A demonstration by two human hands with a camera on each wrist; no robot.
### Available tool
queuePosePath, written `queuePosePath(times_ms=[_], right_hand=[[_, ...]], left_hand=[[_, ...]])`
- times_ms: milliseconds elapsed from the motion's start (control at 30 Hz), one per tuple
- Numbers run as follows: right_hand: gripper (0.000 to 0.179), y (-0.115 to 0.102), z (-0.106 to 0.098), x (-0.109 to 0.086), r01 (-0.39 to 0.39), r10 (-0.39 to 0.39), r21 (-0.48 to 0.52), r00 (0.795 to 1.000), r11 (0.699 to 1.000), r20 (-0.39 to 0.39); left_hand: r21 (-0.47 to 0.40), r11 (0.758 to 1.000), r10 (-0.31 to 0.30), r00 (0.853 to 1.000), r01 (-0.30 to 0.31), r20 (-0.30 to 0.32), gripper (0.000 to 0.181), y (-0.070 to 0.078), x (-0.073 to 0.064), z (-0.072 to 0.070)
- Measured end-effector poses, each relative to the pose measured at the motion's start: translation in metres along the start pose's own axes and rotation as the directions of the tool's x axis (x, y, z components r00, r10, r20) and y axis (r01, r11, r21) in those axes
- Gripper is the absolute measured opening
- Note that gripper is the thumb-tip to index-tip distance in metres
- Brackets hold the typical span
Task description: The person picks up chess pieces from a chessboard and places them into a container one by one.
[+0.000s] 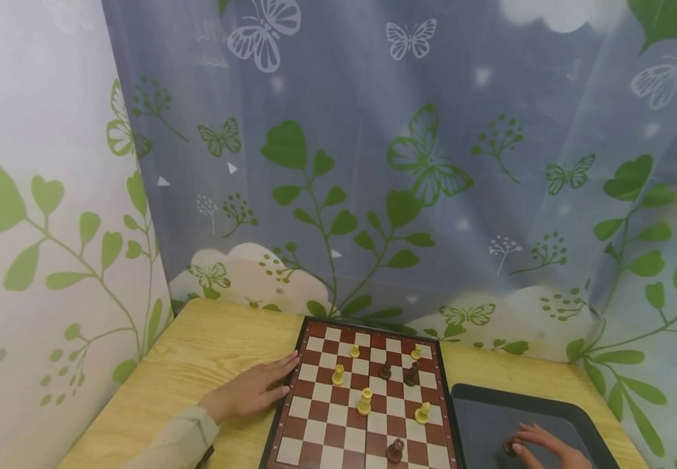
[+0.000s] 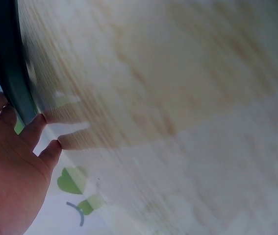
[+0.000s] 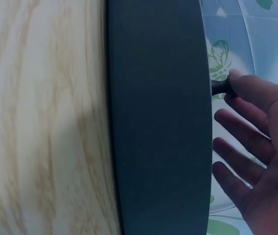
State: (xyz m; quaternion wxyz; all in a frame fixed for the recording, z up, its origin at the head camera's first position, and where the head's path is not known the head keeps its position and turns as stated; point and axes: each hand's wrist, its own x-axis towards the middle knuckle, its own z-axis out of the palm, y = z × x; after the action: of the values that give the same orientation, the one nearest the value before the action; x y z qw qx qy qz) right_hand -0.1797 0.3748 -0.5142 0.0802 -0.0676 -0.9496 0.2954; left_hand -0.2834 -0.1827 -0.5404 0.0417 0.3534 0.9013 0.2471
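Right hand at frame right, thumb and index pinching a small dark piece at upper right, beside the dark tray spanning centre; wood-grained surface at left, leaf-printed backdrop behind.

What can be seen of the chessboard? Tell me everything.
The smooth-looking chessboard has brown and cream squares, a brown border with small marks and a black outer rim; a dark line, perhaps a fold seam, runs down its middle. It lies flat on the wooden table, close beside the dark tray, its near end cut off by the head view. Five yellow pieces and three dark brown pieces show on it, and the left grip touches its left edge.
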Motion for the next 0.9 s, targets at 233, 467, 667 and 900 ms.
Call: queuePosePath(times_ms=[233, 467, 667, 900], right_hand=[[0.053, 0.01, -0.006, 0.011, -0.093, 0.094, -0.039, 0.995, 0.995, 0.02], [0.064, 0.018, -0.01, 0.02, -0.139, 0.142, -0.039, 0.984, 0.99, 0.107], [0.063, 0.022, -0.011, 0.026, -0.118, 0.122, -0.053, 0.989, 0.992, 0.085], [0.066, 0.023, -0.019, 0.031, -0.118, 0.129, -0.104, 0.986, 0.988, 0.109]], left_hand=[[-0.003, 1.0, -0.006, 1.0, 0.006, 0.004, 0.061, -0.001, -0.002, 0.001], [0.0, 1.0, 0.006, 1.0, -0.006, -0.007, 0.06, -0.002, -0.003, 0.002], [0.003, 1.0, 0.03, 0.999, -0.03, -0.031, 0.059, 0.0, -0.004, 0.0], [-0.017, 1.0, 0.008, 1.0, -0.008, -0.01, 0.06, 0.002, -0.003, -0.001]])
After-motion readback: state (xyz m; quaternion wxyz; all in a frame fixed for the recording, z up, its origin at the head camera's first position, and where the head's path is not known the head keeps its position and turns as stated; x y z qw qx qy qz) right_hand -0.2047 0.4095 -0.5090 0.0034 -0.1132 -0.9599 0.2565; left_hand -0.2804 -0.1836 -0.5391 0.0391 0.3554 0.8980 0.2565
